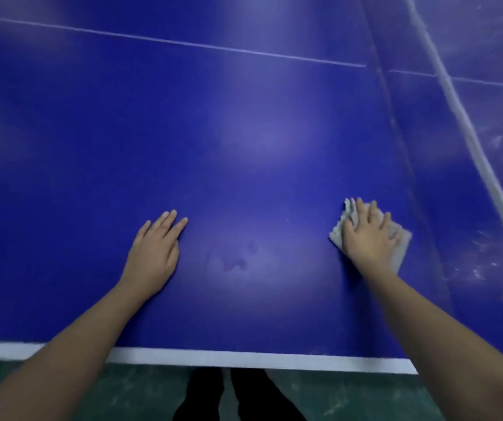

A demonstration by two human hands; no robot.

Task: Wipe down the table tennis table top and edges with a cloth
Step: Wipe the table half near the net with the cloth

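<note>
The blue table tennis table top [244, 132] fills most of the view, with a white line along its near edge [213, 358]. My left hand [154, 253] lies flat on the surface with straight fingers, holding nothing. My right hand [368, 238] presses a folded pale grey cloth [400, 244] flat against the table, fingers spread over it. The cloth sticks out past my fingers on the left and right. A faint damp smear [238, 259] shows on the surface between my hands.
A seam [396, 117] and a white net strip [469, 129] run diagonally at the right, with dusty streaks [484, 262] beyond them. A thin white centre line [183, 42] crosses the far side. Green floor [92, 393] and my dark legs [238, 396] lie below the near edge.
</note>
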